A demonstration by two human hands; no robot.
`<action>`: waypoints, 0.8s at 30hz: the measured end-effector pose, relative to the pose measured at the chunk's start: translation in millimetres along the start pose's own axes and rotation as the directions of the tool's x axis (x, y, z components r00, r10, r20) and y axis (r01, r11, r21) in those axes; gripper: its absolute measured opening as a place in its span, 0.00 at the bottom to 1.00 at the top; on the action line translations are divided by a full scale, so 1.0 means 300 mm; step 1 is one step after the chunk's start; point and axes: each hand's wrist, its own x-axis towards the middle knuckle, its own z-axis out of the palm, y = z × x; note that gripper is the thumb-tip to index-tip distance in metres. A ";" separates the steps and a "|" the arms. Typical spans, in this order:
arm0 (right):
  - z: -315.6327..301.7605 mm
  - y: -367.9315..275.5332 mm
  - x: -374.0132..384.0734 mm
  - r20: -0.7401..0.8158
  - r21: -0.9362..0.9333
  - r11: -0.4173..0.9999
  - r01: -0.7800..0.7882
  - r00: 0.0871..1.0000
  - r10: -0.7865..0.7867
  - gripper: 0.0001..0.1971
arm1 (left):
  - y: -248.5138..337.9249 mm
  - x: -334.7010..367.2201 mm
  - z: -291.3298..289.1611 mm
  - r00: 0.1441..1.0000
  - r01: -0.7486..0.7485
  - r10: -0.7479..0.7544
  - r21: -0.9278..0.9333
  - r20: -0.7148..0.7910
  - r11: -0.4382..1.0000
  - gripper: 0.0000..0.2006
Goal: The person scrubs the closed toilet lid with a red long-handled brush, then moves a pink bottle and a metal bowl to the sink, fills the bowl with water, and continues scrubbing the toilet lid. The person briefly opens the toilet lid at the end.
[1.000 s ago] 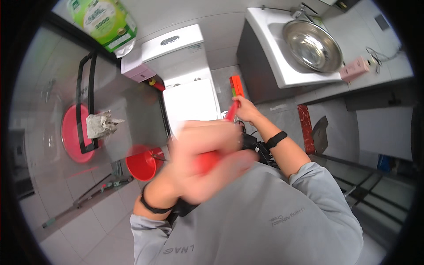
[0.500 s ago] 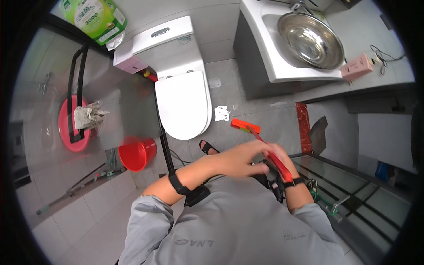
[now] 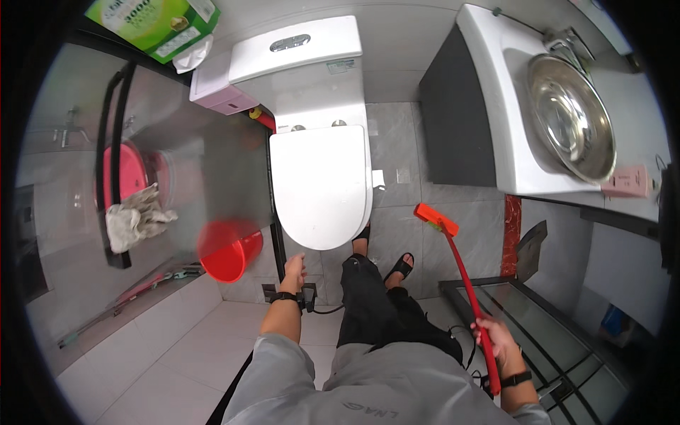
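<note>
My right hand (image 3: pixel 499 338) is wrapped round the red handle of a long-handled brush (image 3: pixel 464 273), near its lower end. The brush slants away from me, its flat orange head (image 3: pixel 436 219) against the grey floor tiles; bristles cannot be made out. My left hand (image 3: pixel 294 270) hangs by the front of the toilet (image 3: pixel 320 188), fingers loosely bent, with nothing visible in it. The toilet lid is down. A torn white paper scrap (image 3: pixel 378 178) lies on the floor against the toilet's right side.
A vanity sink (image 3: pixel 506 134) with a steel basin (image 3: pixel 572 117) stands at the right. Below it leans a glazed door frame (image 3: pixel 510 312). On the left are a glass partition with a black handle (image 3: pixel 113 163), a rag (image 3: pixel 140 219) and a red bucket (image 3: pixel 234 251).
My hands have parted: the left moved left towards the toilet's front, while the right moved right and down with the brush. The view has shifted, and my legs now show.
</note>
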 end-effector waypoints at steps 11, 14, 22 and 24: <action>0.203 -0.210 0.017 -0.063 -0.023 0.995 -0.097 0.993 0.095 0.26 | 0.147 0.231 0.114 0.982 0.183 -0.186 -0.265 0.015 0.947 0.32; 0.215 -0.266 0.022 -0.026 -0.015 0.996 -0.092 0.996 0.091 0.25 | 0.129 0.233 0.082 0.982 0.186 -0.186 -0.286 0.026 0.940 0.26; 0.206 -0.295 0.012 -0.071 -0.076 0.996 -0.053 0.996 0.048 0.19 | 0.196 -0.056 -0.179 0.980 -0.173 0.187 -0.169 0.068 0.970 0.08; 0.187 -0.297 0.024 -0.072 -0.087 0.996 -0.036 0.997 0.030 0.18 | 0.364 -0.268 -0.224 0.920 -0.374 0.390 -0.218 0.037 0.902 0.03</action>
